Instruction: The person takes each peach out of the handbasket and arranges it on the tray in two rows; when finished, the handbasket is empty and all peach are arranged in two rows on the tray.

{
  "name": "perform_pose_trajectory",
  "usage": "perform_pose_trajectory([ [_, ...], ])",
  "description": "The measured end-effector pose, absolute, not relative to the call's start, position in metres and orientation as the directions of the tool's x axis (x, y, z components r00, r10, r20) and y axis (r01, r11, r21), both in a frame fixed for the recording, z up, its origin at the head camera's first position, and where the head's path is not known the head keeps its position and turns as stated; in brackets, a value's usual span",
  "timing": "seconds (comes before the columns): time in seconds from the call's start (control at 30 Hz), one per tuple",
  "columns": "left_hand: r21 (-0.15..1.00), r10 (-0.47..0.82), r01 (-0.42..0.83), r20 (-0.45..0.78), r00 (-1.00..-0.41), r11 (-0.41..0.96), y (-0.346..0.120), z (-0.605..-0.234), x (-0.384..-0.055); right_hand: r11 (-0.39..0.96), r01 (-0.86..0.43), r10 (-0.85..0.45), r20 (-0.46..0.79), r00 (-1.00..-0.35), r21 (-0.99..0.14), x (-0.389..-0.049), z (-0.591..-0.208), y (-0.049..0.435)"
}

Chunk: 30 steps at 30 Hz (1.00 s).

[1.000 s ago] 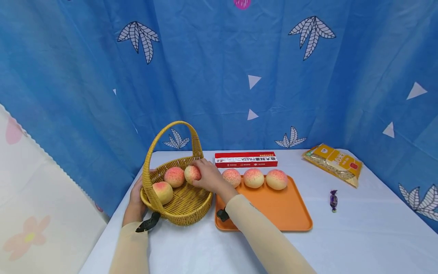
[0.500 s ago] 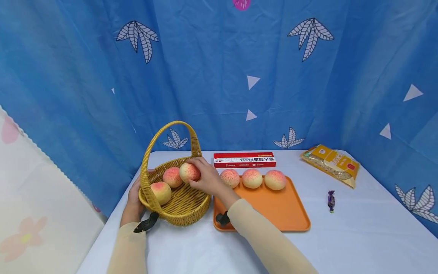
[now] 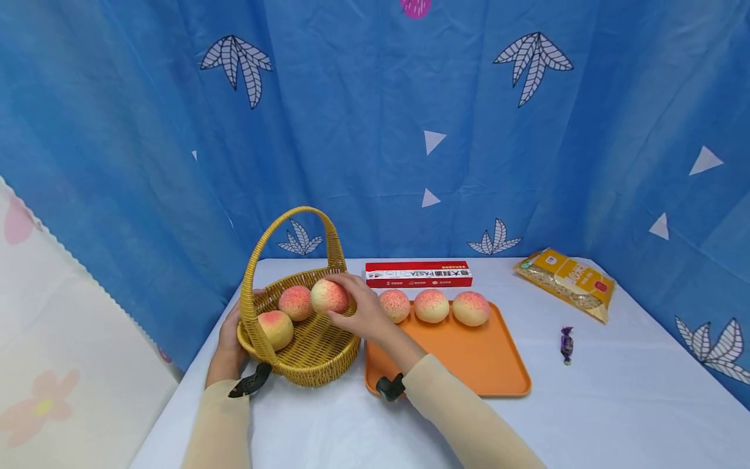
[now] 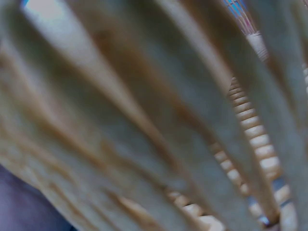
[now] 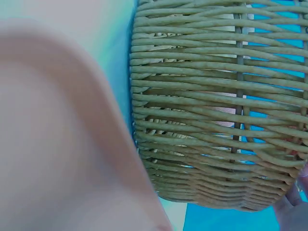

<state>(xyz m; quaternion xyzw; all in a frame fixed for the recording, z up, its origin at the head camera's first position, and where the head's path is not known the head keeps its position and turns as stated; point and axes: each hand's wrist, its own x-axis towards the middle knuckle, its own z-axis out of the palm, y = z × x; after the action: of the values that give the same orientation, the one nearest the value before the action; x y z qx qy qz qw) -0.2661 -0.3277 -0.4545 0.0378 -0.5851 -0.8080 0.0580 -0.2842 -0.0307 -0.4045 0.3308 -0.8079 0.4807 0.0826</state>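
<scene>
A yellow wicker basket (image 3: 319,374) with a tall arched handle stands at the left of the table. My left hand (image 3: 230,339) grips its left side by the rim, most fingers hidden behind the weave. Between the thumb and fingers of my right hand (image 3: 366,309) is a pink-and-cream peach (image 3: 329,297), held over the basket's right part. A pink peach (image 3: 295,303) and a yellower peach (image 3: 277,329) lie inside the basket. Blurred weave fills the left wrist view; the basket's outer wall (image 5: 216,96) shows sharply in the right wrist view.
Three peaches, one of them the middle peach (image 3: 431,306), line the back of an orange tray (image 3: 469,365). Behind it lies a red pasta box (image 3: 418,274). A yellow bag of grain (image 3: 567,283) and a purple wrapped candy (image 3: 566,345) are at the right.
The peach in my right hand has risen from the basket floor and shows more fully now. The right forearm has shifted slightly right; my left hand and the basket stay put.
</scene>
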Motion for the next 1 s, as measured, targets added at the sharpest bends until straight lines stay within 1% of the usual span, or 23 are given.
perform_pose_trajectory([
  [0.3, 0.945, -0.123, 0.081, 0.044, -0.991, -0.317, -0.326, -0.453, -0.266, 0.305, -0.621, -0.417, 0.484, -0.769, -0.722, -0.274, -0.406, -0.014],
  [0.73, 0.949, -0.146, 0.057, 0.012, -0.989, -0.309, -0.323, -0.452, -0.266, 0.171, -0.581, -0.42, 0.475, -0.773, -0.795, -0.262, -0.409, 0.014],
  [0.87, 0.942, -0.121, 0.08, 0.042, -0.992, -0.327, -0.323, -0.452, -0.266, 0.168, -0.58, -0.421, 0.474, -0.774, -0.797, -0.258, -0.41, 0.023],
  [1.0, 0.94, -0.116, 0.069, 0.032, -0.993, -0.335, -0.324, -0.452, -0.265, 0.155, -0.584, -0.405, 0.488, -0.773, -0.797, -0.256, -0.411, 0.031],
])
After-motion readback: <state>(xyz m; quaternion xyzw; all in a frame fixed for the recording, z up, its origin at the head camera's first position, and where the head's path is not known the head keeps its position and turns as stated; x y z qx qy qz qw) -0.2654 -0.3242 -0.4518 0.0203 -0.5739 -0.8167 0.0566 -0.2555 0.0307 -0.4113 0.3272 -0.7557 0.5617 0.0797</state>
